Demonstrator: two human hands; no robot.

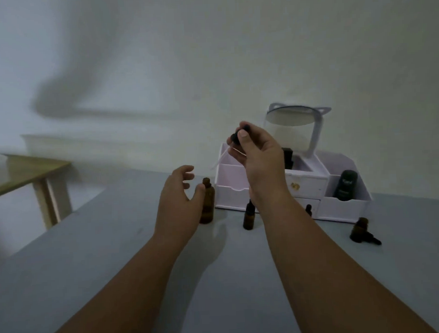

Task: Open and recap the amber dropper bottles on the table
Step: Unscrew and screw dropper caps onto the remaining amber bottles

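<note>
Amber dropper bottle (pixel 208 204) stood uncapped on the counter (pixel 116 244) beside my left hand (pixel 177 200), grip apart, thumb at the glass. My right hand (pixel 260 160) pinched the dropper cap (pixel 237 135) aloft. I judged recapping was next: the pipette had to meet the neck squarely.

both forearms bare, reaching forward. left hand (pixel 179 195) low, palm turned inward, fingers loosely curled, gripping nothing. right hand (pixel 259 157) raised higher, thumb and fingers pinching a dropper cap (pixel 234 138) at the tips.

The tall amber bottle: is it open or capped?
Open. The tall amber bottle has a bare neck; the right hand holds a dropper cap.
</note>
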